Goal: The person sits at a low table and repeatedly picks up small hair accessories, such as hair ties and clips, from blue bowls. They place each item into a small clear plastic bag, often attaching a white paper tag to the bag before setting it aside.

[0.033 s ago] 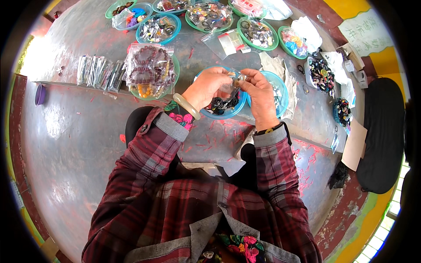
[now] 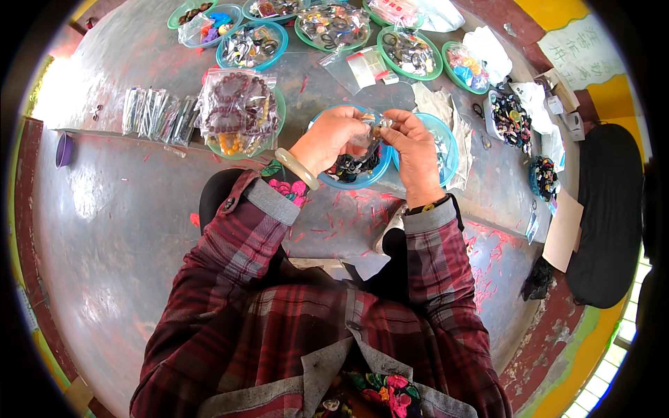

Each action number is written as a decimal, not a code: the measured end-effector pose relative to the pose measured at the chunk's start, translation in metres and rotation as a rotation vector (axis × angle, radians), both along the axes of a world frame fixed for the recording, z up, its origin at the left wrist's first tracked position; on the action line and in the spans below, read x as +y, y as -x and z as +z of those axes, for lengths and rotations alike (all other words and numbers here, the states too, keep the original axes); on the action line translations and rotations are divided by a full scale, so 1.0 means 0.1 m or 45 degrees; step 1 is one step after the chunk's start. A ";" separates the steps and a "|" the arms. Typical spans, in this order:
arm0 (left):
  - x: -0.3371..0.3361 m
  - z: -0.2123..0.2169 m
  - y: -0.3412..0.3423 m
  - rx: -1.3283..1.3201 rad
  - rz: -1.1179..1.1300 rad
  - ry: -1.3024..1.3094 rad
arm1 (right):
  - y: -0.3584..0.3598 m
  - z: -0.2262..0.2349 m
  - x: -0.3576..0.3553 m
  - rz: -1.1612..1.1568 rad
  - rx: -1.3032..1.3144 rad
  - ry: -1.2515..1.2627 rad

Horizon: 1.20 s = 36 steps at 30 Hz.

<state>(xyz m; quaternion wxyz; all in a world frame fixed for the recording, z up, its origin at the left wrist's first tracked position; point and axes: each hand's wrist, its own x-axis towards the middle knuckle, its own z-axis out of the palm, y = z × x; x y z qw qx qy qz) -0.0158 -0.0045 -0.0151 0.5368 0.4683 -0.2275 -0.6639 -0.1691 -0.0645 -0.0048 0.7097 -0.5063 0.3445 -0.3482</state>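
My left hand [image 2: 333,141] and my right hand [image 2: 416,152] meet over a blue basket [image 2: 364,184]. Between them is a small clear plastic bag [image 2: 361,143], pinched by the fingers of both hands. A small shiny piece shows at the right fingertips, too small to name. Black cord-like pieces [image 2: 354,167] lie in the basket below, partly hidden by my hands. Just right of it, a second light-blue basket [image 2: 454,155] holds small pale items, half covered by my right hand.
Bagged bead bracelets [image 2: 238,104] fill a green basket at left, beside thin packets [image 2: 157,115]. Baskets of bagged accessories [image 2: 411,52] line the far side. A white basket [image 2: 512,122] of trinkets and a cardboard piece [image 2: 562,230] are at right. Red scraps [image 2: 488,258] litter the surface.
My fingers have shifted very slightly on the plastic bag. Everything else stays as it was.
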 end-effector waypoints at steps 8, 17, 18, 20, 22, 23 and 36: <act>-0.02 -0.04 0.02 -0.216 0.002 0.118 | 0.07 -0.14 -0.11 0.115 -0.147 -0.294; 0.01 0.03 0.01 -0.059 -0.114 0.139 | 0.10 -0.09 -0.15 0.160 -0.049 -0.292; 0.01 0.04 0.01 -0.032 -0.128 0.125 | 0.11 -0.10 -0.16 0.157 -0.045 -0.298; 0.01 0.04 0.00 0.020 -0.151 0.094 | 0.11 -0.10 -0.16 0.154 -0.056 -0.271; 0.02 0.04 0.00 0.039 -0.160 0.094 | 0.11 -0.09 -0.16 0.153 -0.061 -0.276; 0.01 0.04 0.00 0.049 -0.166 0.094 | 0.11 -0.09 -0.17 0.154 -0.061 -0.295; -0.01 0.00 0.05 -0.112 -0.131 0.148 | 0.14 -0.09 -0.18 0.172 0.044 -0.324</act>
